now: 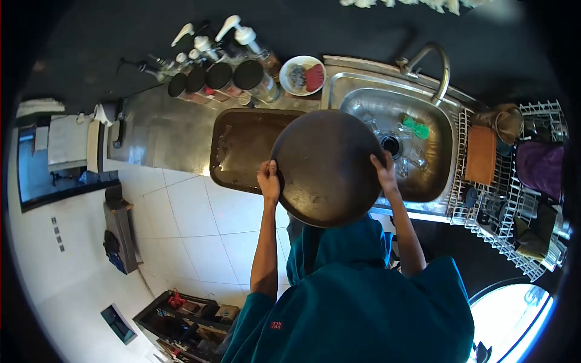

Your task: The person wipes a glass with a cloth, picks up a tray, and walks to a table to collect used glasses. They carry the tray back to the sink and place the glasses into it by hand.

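Observation:
A large round dark pan [330, 169], its broad surface facing the camera, is held up between my two hands. My left hand [269, 181] grips its left rim, thumb on the near face. The opposite rim is in my right hand [384, 172], beside the sink. Behind the pan's left side, a dark rectangular tray [242, 148] with a wet-looking surface lies on the counter. The pan covers part of the tray and the sink's left edge. In the metal sink [433, 181] are clear glasses [417, 158] and a green scrubber or cloth [416, 127] near the drain.
A curved faucet [446, 66] rises behind the sink. A white bowl [302, 59] with scrubbers, dark-lidded jars [248, 75] and pump bottles [245, 36] line the counter's back. Wire dish racks [502, 242] stand at the right. A shelf [187, 320] is lower left.

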`<state>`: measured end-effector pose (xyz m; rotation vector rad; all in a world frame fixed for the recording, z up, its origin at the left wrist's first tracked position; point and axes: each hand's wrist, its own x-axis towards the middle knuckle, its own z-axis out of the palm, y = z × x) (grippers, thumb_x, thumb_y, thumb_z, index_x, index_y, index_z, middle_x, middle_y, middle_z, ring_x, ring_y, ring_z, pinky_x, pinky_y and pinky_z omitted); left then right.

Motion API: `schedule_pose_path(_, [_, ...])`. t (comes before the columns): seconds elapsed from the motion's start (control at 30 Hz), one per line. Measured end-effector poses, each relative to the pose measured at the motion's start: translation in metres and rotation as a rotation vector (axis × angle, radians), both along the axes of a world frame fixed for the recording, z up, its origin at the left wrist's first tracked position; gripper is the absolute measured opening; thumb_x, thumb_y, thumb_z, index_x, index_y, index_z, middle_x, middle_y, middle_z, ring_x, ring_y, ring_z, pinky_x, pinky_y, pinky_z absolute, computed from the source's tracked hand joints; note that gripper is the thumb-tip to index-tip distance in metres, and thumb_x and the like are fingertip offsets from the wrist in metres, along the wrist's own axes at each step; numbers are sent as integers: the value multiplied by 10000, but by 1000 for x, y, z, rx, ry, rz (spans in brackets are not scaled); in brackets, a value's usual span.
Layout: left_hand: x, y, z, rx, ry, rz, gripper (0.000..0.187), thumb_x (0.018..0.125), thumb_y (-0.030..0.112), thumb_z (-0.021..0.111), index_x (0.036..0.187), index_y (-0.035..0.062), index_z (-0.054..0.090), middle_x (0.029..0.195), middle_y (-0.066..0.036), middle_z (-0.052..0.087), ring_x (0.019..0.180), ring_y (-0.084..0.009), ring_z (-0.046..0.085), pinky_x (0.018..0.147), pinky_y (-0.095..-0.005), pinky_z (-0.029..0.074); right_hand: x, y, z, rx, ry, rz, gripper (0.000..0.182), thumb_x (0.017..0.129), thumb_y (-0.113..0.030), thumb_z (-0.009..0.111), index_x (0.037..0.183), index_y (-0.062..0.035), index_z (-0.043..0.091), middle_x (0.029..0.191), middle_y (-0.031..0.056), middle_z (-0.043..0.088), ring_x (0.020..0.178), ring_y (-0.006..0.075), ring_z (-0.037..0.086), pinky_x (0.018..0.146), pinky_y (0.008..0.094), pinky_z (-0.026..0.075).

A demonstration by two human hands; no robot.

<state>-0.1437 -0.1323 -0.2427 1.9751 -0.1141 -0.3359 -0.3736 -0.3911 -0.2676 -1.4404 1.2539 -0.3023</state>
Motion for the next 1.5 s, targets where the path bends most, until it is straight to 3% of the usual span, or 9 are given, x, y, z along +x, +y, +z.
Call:
schedule_pose_path(0.03, [-2, 2, 18, -117, 139, -2, 304, 935, 287, 557, 887, -6, 618, 805, -23, 610, 755, -98, 515, 701, -264, 427, -4, -9, 10, 194, -126, 34, 896, 767, -431, 727, 1405, 40, 310, 1453, 177, 337, 1324, 268, 352, 1079, 346, 274])
schedule_pose_path(0.2, [-10, 43, 95, -702, 860, 101, 479, 943, 372, 502, 1236, -7, 508, 1193, -138, 577, 1062, -241, 569, 920, -358, 459, 16, 7, 115, 722, -520, 12, 628, 819, -281, 671, 1323, 15, 439, 1280, 142, 532, 1187, 264, 504, 1006, 362, 396])
schedule_pose_path(0.3, [-17, 94, 97, -936, 849, 190, 523, 948, 363, 473, 1315, -7, 439, 1278, -177, 524, 1143, -296, 533, 966, -402, 443, 48, 38, 124, 947, -637, -11, 520, 844, -277, 626, 1263, 5, 500, 1196, 126, 595, 1095, 261, 573, 950, 363, 454])
schedule_pose_path(0.6, [-37, 274, 176, -1188, 376, 660, 493, 951, 322, 462, 1314, -11, 446, 1299, -163, 517, 1157, -306, 525, 981, -416, 429, 177, 222, 152, 1154, -786, 280, 516, 864, -314, 575, 1257, 12, 499, 1213, 145, 570, 1090, 281, 558, 952, 386, 443])
schedule_pose_path(0.67, [-41, 311, 192, -1227, 285, 770, 483, 945, 341, 476, 1282, -5, 479, 1241, -168, 556, 1100, -302, 566, 939, -411, 466, 204, 266, 155, 872, -624, 326, 537, 870, -332, 564, 1264, 24, 488, 1223, 149, 563, 1111, 283, 544, 953, 379, 440])
schedule_pose_path(0.8, [-75, 373, 204, -1018, 176, 1069, 508, 934, 380, 492, 1257, -12, 496, 1178, -165, 592, 1030, -282, 600, 890, -391, 494, 253, 336, 167, 1365, -686, 616, 536, 910, -351, 502, 1283, 34, 466, 1261, 160, 542, 1131, 291, 531, 981, 388, 415])
schedule_pose_path(1.07, [-108, 397, 207, -1393, -271, 1304, 493, 964, 344, 425, 1322, 4, 431, 1256, -163, 545, 1089, -286, 572, 929, -389, 469, 344, 448, 183, 1489, -648, 1057, 569, 938, -364, 431, 1324, 53, 410, 1323, 185, 487, 1186, 308, 492, 1018, 404, 378])
schedule_pose_path(1.23, [-71, 452, 205, -1490, -367, 1295, 504, 981, 360, 372, 1337, 4, 411, 1306, -168, 506, 1160, -310, 529, 977, -412, 435, 395, 525, 147, 1592, -592, 1052, 535, 955, -353, 424, 1316, 41, 429, 1309, 175, 505, 1169, 290, 510, 1010, 388, 388])
schedule_pose_path(1.5, [55, 587, 200, -1496, -424, 1376, 511, 981, 353, 374, 1357, 7, 382, 1349, -163, 466, 1196, -318, 489, 1012, -424, 394, 502, 707, 210, 1564, -584, 939, 540, 1001, -404, 290, 1320, 4, 441, 1310, 155, 508, 1173, 276, 511, 1003, 382, 408])
